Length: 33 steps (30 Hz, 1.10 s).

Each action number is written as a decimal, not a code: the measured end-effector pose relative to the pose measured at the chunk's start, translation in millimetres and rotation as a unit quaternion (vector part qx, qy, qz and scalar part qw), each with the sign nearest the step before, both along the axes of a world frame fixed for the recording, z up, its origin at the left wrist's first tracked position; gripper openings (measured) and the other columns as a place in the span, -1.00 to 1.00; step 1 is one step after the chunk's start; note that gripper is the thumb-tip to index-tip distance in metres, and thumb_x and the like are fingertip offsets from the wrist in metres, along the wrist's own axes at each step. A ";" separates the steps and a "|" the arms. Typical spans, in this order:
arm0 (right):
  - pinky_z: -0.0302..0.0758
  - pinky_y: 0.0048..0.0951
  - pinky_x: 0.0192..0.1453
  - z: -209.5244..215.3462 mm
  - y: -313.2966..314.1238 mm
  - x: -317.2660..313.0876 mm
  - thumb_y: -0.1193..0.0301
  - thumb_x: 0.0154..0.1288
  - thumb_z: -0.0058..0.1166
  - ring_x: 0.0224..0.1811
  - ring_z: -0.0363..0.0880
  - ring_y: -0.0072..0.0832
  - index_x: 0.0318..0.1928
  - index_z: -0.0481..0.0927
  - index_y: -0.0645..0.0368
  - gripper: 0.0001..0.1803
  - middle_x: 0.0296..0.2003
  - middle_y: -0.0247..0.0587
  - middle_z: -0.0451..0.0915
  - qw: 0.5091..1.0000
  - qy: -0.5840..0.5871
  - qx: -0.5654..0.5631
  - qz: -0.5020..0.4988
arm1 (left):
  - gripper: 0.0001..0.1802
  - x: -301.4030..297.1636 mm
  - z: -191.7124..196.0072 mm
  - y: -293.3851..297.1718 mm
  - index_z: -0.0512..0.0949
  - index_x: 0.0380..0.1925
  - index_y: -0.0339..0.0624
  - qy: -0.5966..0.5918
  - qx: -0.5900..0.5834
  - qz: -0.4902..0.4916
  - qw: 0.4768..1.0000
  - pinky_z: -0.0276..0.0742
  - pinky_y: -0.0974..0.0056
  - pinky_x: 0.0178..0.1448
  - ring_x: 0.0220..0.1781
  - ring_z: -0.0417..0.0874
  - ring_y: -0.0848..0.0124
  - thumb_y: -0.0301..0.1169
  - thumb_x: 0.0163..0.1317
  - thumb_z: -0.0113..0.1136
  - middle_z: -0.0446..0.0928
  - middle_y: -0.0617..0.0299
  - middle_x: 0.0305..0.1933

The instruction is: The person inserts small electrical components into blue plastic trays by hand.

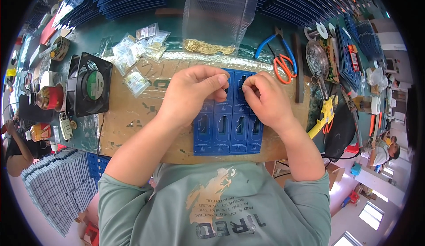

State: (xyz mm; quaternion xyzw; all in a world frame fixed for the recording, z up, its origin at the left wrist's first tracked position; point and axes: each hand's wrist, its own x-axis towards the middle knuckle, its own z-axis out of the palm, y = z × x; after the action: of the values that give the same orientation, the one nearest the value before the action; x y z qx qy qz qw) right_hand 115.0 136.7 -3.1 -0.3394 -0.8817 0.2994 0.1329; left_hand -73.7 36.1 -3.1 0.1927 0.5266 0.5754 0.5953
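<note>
fingers (218, 81) above white-lettered blue board (230, 133)

A black fan (90, 84) stands on the desk (171, 25) at left, near a red-banded jar (52, 98); blue-handled pliers (288, 50) and orange-handled scissors (275, 64) lie at right.

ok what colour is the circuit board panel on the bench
Blue with pale printed markings; the circuit board panel shows best in the head view.

Smooth circuit panel (230, 133), glossy plastic tray (217, 13), matt cloth shirt (170, 206)
</note>
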 end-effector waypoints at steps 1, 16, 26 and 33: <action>0.51 -0.25 -0.22 0.4 0.4 0.4 0.38 0.25 0.15 -0.26 0.57 -0.19 -0.26 0.54 0.10 -0.89 -0.29 -0.21 0.54 1.000 -0.011 0.006 0.005 | -0.78 0.4 0.1 0.5 0.61 -0.15 -0.33 -0.002 0.001 -0.001 1.000 0.62 0.36 -0.16 -0.34 0.66 0.42 -0.41 0.28 0.27 0.65 0.16 -0.28; 0.52 -0.32 -0.38 -3.9 -3.8 -1.7 0.46 0.12 0.26 -0.40 0.58 -0.25 -0.31 0.57 0.09 -0.87 -0.36 -0.26 0.51 0.976 0.014 0.202 0.075 | -0.77 1.1 1.7 0.2 0.61 -0.15 -0.36 -0.010 -0.002 -0.011 1.000 0.59 0.38 -0.12 -0.30 0.64 0.47 -0.41 0.29 0.25 0.64 0.20 -0.28; 0.52 -0.31 -0.38 -3.3 -6.4 -2.5 0.46 0.14 0.25 -0.41 0.59 -0.24 -0.34 0.59 0.10 -0.91 -0.37 -0.26 0.53 0.980 0.013 0.192 0.058 | -0.80 -0.9 -5.9 0.7 0.60 -0.14 -0.35 -0.076 0.011 -0.016 0.997 0.64 0.31 -0.16 -0.34 0.67 0.39 -0.46 0.29 0.25 0.66 0.14 -0.27; 0.52 -0.33 -0.39 1.2 -14.1 5.9 0.41 0.15 0.26 -0.42 0.58 -0.30 -0.13 0.67 0.07 -0.77 -0.36 -0.30 0.51 0.974 -0.004 0.218 0.063 | -0.80 -1.4 -4.4 1.0 0.60 -0.13 -0.34 -0.103 0.010 -0.023 0.994 0.64 0.28 -0.15 -0.33 0.67 0.38 -0.47 0.28 0.25 0.66 0.13 -0.27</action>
State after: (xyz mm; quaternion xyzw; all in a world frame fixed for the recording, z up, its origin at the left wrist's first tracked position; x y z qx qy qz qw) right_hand 121.0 122.6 -1.9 -0.2477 -0.9458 0.1065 0.1808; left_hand -75.1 37.1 -7.5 0.1503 0.4518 0.5839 0.6576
